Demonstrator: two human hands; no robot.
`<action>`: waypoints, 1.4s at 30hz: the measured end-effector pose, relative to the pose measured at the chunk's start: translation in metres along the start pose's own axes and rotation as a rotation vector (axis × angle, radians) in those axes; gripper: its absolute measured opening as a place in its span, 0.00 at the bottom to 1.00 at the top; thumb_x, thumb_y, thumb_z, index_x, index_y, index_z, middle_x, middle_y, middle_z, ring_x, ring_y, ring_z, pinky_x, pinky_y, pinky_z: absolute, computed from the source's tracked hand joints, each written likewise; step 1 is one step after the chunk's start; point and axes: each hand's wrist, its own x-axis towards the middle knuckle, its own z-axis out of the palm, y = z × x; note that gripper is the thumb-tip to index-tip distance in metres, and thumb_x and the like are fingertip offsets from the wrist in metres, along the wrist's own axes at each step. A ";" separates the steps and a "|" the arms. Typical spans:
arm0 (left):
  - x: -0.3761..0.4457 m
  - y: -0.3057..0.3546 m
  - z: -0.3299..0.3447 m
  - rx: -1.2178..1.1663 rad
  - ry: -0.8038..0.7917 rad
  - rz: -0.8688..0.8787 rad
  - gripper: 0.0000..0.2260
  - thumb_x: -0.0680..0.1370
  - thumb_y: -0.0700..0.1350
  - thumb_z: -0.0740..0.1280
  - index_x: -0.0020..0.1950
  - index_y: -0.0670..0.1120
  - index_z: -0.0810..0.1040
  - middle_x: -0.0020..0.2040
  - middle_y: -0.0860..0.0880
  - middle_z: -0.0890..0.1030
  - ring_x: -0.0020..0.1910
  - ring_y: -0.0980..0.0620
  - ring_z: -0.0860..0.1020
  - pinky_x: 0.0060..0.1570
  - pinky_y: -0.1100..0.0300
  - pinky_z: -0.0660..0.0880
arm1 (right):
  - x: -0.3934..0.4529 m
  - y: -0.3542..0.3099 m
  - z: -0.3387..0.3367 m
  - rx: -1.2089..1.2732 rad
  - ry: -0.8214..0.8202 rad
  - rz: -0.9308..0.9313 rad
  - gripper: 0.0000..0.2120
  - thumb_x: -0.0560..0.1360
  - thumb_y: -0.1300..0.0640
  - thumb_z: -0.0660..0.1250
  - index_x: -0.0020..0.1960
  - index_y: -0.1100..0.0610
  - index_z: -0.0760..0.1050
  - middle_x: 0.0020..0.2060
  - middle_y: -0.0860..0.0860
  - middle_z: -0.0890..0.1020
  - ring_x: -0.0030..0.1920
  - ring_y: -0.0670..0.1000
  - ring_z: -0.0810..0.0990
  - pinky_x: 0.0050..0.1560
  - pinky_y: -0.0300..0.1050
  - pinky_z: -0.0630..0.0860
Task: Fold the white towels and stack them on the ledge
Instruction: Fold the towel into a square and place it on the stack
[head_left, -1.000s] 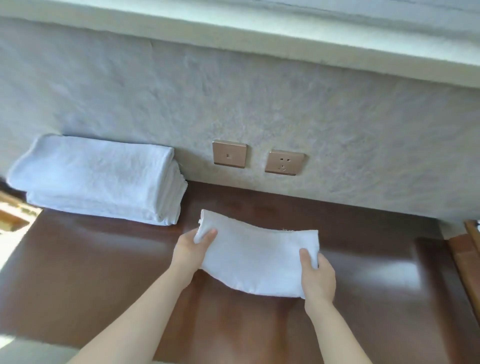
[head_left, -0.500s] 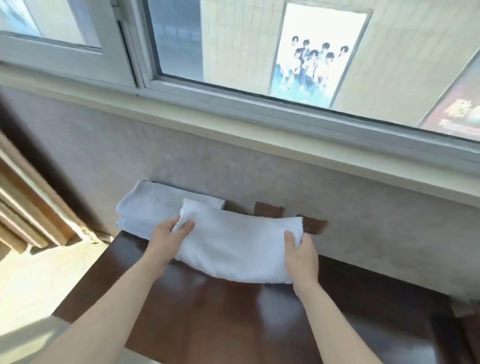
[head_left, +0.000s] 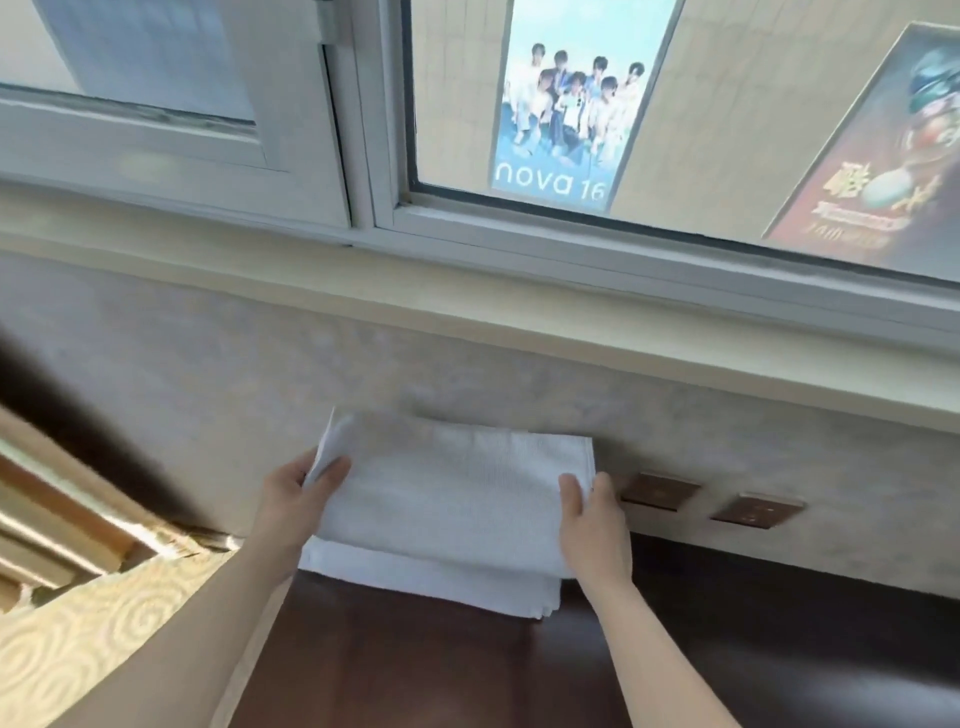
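- Towel (head_left: 447, 493), folded, is held between both hands just above the stack (head_left: 431, 582); whether its underside already touches the stack cannot be told.
- Left hand (head_left: 301, 499) pinches the towel's left end, thumb on top, fingers underneath, one corner sticking up past the thumb.
- Right hand (head_left: 592, 525) pinches the right end the same way, thumb over the top edge.
- Judgement: gripping both short ends keeps the folds flat and square, so the towel can be lowered evenly onto the stack.
- Stack lies directly under the hands, on the dark counter (head_left: 415, 675), close against the wall (head_left: 208, 364); its near edge shows below the held towel.
- Two sockets (head_left: 660, 491) sit on the wall just right of the right hand, close to the towel's right edge; judged no obstruction, since the stack lies left of them.
- Window sill (head_left: 467, 306) runs well above the hands, clear of the towel.
- Patterned floor (head_left: 78, 639) lies down and left of the left hand.
- Nothing seen between towel and stack.
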 end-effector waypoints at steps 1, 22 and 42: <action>0.012 -0.007 -0.001 0.034 -0.006 -0.019 0.04 0.74 0.52 0.74 0.48 0.59 0.86 0.43 0.54 0.87 0.40 0.59 0.83 0.39 0.59 0.78 | 0.004 -0.001 0.010 -0.033 0.003 0.019 0.20 0.83 0.41 0.51 0.56 0.59 0.64 0.35 0.49 0.74 0.33 0.49 0.73 0.28 0.44 0.62; 0.047 -0.030 -0.004 0.368 -0.049 -0.035 0.28 0.79 0.37 0.61 0.70 0.66 0.69 0.60 0.55 0.79 0.57 0.50 0.78 0.54 0.51 0.74 | 0.014 0.009 0.051 -0.185 -0.124 0.187 0.24 0.84 0.42 0.49 0.71 0.59 0.63 0.51 0.58 0.80 0.52 0.62 0.80 0.44 0.52 0.73; 0.029 -0.058 0.115 1.251 -0.494 0.598 0.29 0.79 0.57 0.33 0.81 0.53 0.39 0.82 0.55 0.43 0.77 0.55 0.33 0.73 0.56 0.27 | 0.014 -0.028 0.110 -0.406 -0.220 -0.499 0.24 0.86 0.52 0.47 0.82 0.54 0.55 0.81 0.49 0.56 0.81 0.46 0.49 0.79 0.43 0.37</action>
